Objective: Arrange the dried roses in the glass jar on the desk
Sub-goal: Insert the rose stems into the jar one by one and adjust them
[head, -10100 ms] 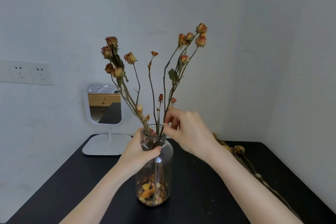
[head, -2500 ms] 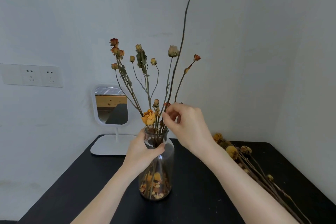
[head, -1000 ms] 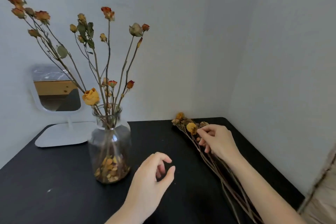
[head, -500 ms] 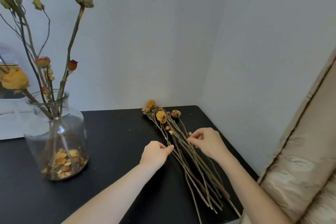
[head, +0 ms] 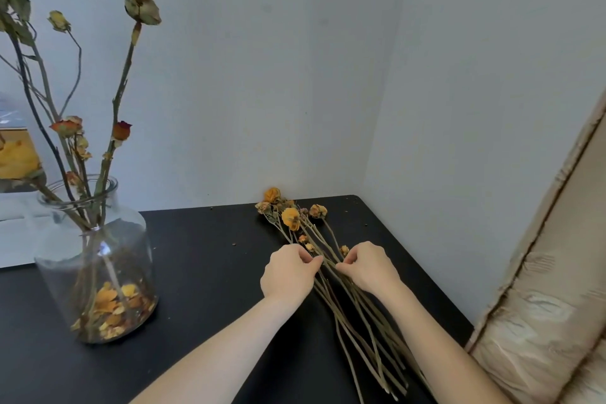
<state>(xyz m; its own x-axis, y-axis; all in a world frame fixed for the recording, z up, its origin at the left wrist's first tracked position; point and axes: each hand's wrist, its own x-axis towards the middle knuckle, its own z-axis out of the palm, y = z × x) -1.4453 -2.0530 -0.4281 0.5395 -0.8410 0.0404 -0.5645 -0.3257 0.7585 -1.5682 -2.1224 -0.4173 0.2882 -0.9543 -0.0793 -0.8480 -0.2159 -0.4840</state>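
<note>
A clear glass jar (head: 98, 259) stands at the left of the black desk (head: 203, 272). It holds several dried roses (head: 141, 6) on long stems and loose petals at the bottom. A bundle of loose dried roses (head: 290, 216) lies flat near the desk's right back corner, heads toward the wall. My left hand (head: 288, 272) pinches stems in the bundle's middle. My right hand (head: 369, 267) pinches stems just to its right. The two hands are close together.
A white standing mirror (head: 13, 213) sits behind the jar at the left edge. Walls meet in a corner behind the desk. A beige patterned cushion or curtain (head: 541, 305) stands off the desk's right edge. Small petal crumbs dot the desk.
My left hand moved right from near the jar to the loose bundle and now pinches stems. My right hand slid down the stems. The view turned right, away from the jar.
</note>
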